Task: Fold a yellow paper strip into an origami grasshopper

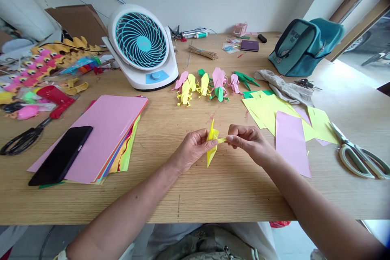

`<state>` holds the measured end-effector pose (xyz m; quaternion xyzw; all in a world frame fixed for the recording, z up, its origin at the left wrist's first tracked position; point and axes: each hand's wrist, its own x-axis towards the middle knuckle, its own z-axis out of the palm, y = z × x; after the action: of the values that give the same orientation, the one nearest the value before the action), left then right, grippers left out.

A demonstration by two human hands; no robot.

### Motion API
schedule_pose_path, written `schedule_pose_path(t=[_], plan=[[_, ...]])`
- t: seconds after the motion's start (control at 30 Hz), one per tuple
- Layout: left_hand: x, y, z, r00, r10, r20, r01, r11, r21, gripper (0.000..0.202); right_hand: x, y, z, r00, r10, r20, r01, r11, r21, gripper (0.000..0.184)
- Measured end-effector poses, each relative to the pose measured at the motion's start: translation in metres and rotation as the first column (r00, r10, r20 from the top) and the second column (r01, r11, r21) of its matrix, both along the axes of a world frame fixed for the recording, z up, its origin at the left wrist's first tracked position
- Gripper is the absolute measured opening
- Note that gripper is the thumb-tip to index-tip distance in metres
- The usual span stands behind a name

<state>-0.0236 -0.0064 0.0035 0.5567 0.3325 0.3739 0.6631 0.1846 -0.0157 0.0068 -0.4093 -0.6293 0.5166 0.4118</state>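
Between my hands, above the table's middle, is a folded yellow paper figure (211,157). My left hand (195,148) pinches its body between thumb and fingers. With thumb and forefinger my right hand (246,141) grips a thin folded strip that sticks out from the figure to the right. Beyond my hands stands a group of folded paper figures in yellow, pink and green, among them a large pink one (218,76) and a yellow one (184,94). The fingertips of my left hand are partly hidden behind the yellow paper.
At left, a black phone (61,155) lies on a stack of coloured paper (112,130), near black-handled scissors (22,141). A white fan (140,44) stands behind. On the right are yellow sheets (265,107), a pink sheet (292,142), scissors (358,156) and a teal bag (304,46).
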Motion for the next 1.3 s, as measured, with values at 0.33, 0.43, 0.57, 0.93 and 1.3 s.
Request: schedule_pose_path(t=[0.33,0.43,0.57,0.93,1.3], plan=[[0.006,-0.003,-0.002,0.988,0.139,0.071,-0.135,0.989,-0.052,0.044,-0.024,-0.005,-0.005,0.981,-0.012,-0.191,-0.023,0.983,-0.182,0.037],[0.006,-0.002,-0.005,0.991,0.101,0.087,-0.097,0.994,-0.044,0.046,-0.029,-0.006,-0.007,0.974,-0.040,-0.223,-0.015,0.971,-0.240,0.038],[0.006,-0.001,-0.006,0.994,0.089,0.057,-0.087,0.996,-0.031,0.048,-0.032,-0.008,-0.008,0.976,-0.089,-0.198,0.036,0.965,-0.258,0.039],[0.004,-0.001,-0.007,0.998,0.047,0.031,-0.048,0.999,0.025,0.044,-0.031,-0.009,-0.005,0.977,-0.067,-0.204,0.013,0.967,-0.254,0.039],[0.003,0.001,-0.003,0.994,0.095,-0.048,-0.094,0.995,0.015,0.031,-0.028,-0.005,-0.008,0.969,-0.186,-0.162,0.146,0.961,-0.234,0.046]])
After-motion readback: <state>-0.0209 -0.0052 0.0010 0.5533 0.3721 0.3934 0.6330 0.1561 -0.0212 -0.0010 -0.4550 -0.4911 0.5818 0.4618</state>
